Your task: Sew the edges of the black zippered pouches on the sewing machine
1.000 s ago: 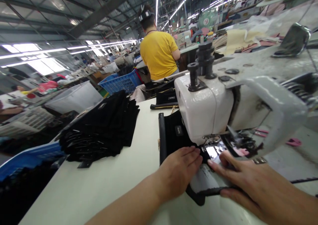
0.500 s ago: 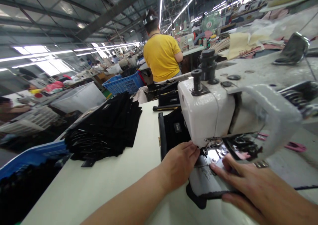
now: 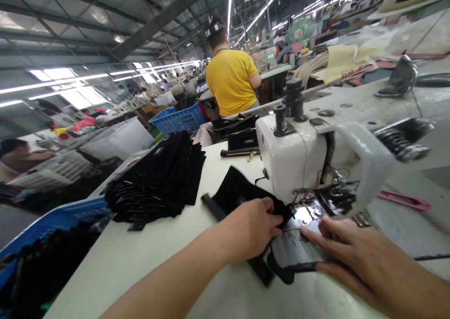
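A white sewing machine [image 3: 291,155] stands at the right, its needle area over a shiny metal plate [image 3: 304,216]. My left hand [image 3: 251,227] is closed on a black fabric piece [image 3: 234,187] just left of the needle area. The piece lies turned at an angle, with a dark strip along its left edge and another strip showing below my hand. My right hand [image 3: 355,253] lies with fingers apart on the machine's metal bed, right of the plate, holding nothing that I can see. Its thumb is near the bed's front edge.
A stack of black fabric pieces [image 3: 158,183] lies on the white table [image 3: 140,262]. Blue baskets stand at the left [image 3: 63,211] and behind the table [image 3: 181,117]. Pink snips [image 3: 404,200] lie at the right. A person in a yellow shirt [image 3: 232,82] faces away beyond.
The black piece has turned and come toward me, with my left hand now gripping it. My right hand has barely moved. The machine's lower mechanism looks shifted.
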Available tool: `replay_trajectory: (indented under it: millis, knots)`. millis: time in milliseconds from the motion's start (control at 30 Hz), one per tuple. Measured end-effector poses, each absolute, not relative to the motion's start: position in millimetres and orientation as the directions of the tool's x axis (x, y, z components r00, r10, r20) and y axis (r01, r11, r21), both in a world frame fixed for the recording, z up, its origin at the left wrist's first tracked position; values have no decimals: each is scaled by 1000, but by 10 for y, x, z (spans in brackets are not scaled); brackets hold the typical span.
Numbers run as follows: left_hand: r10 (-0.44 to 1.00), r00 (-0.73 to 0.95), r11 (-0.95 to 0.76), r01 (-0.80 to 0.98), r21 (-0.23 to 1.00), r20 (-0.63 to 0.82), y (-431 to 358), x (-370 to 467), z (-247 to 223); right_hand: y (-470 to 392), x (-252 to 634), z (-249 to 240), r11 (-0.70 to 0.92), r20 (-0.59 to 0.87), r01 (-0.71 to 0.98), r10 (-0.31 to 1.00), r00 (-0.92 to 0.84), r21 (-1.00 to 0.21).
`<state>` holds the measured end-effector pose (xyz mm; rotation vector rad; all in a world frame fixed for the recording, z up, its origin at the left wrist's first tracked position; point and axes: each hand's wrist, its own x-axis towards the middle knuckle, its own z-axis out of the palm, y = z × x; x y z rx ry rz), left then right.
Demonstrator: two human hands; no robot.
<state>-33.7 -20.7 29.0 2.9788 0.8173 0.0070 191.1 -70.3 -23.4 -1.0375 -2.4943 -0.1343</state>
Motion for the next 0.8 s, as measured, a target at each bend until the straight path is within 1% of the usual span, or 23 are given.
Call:
replay_trajectory:
  millis: [100,233,333,400,500,633,700,800]
  knots:
    - [464,875,-870,480,116,-138,-476,-254,395,-683,1926,-232,754,479,655,594,-646,-51]
    - [549,810,-798,581,158,-205,-660,-142,446,-647,1934,-177,782,501,623,549,-668,-25]
    - [549,799,-782,595,187,-246,-639,-130,430,-652,1939,-192,785,489,618,555,-673,-41]
    - [553,798,-778,597,197,-239,-613,-146,413,-664,1943,-229,782,488,621,563,-667,-53]
    - [585,788,-757,615,218,-191,-622,-178,415,-676,1955,-278,788,477,613,561,-677,-58]
    - [671,739,-713,664,227,-54,-763,-217,381,-677,1978,-283,814,488,580,520,-701,-33]
    - [681,731,-724,666,180,33,-874,-236,279,-679,1983,-275,834,505,550,493,-708,-43]
    - [630,744,-767,641,28,223,-1024,-258,42,-688,1975,-269,854,530,514,476,-701,-88]
